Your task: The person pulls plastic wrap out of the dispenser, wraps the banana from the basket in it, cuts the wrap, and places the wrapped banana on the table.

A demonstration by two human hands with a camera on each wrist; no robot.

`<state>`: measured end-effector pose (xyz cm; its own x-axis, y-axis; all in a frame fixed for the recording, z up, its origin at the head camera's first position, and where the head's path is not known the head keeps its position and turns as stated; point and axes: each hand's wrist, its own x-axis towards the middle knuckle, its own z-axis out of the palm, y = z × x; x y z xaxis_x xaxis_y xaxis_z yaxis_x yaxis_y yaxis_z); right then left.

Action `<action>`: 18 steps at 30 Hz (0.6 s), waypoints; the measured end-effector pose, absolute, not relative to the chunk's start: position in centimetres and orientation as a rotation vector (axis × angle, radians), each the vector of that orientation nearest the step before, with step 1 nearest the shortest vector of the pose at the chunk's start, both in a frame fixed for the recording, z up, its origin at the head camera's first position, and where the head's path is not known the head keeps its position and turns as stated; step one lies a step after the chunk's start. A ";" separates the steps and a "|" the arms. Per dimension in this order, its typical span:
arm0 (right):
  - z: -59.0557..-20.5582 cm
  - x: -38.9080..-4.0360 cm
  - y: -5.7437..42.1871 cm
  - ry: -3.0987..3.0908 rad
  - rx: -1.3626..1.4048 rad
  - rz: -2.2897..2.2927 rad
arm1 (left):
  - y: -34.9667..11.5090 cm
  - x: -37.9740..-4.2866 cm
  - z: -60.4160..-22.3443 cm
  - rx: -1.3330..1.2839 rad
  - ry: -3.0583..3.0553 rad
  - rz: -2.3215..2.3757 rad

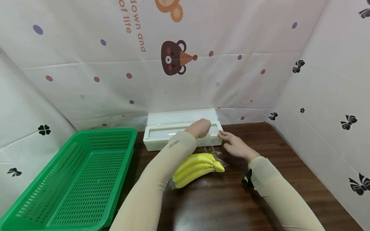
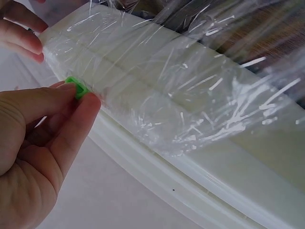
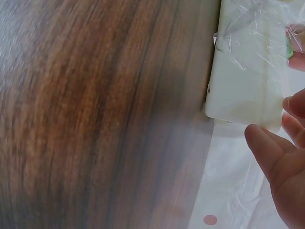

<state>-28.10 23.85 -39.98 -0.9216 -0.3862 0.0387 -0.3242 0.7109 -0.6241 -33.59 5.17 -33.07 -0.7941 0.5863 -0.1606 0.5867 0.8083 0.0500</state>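
A white cling film dispenser [image 1: 158, 146] lies at the back of the table with its lid [image 1: 182, 116] tilted up behind it. My left hand [image 1: 200, 128] is over its right half. Thumb and forefinger pinch a small green slide cutter [image 2: 76, 87] at the dispenser's edge. Clear film [image 2: 157, 90] drapes down the front, crumpled and shiny. My right hand [image 1: 237, 146] is at the dispenser's right end, its extended fingertips [image 3: 253, 131] touching the corner. In front lies a bunch of yellow bananas [image 1: 196, 169] with film around it, partly hidden by the left sleeve.
A green perforated basket [image 1: 131, 150] stands on the left, close to the left forearm. White patterned sheeting [image 1: 245, 89] hangs behind and beside the dark wooden table [image 1: 219, 205]. The back sheet is close behind the dispenser's lid.
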 end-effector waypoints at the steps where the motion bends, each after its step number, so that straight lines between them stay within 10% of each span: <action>1: -40.0 -28.1 23.9 2.819 -0.589 -0.998 | 5.2 -33.6 -33.1 0.925 2.825 0.000; 18: -40.2 -28.1 23.9 2.852 -0.597 -1.006 | 5.8 -33.6 -33.1 0.952 2.822 -0.013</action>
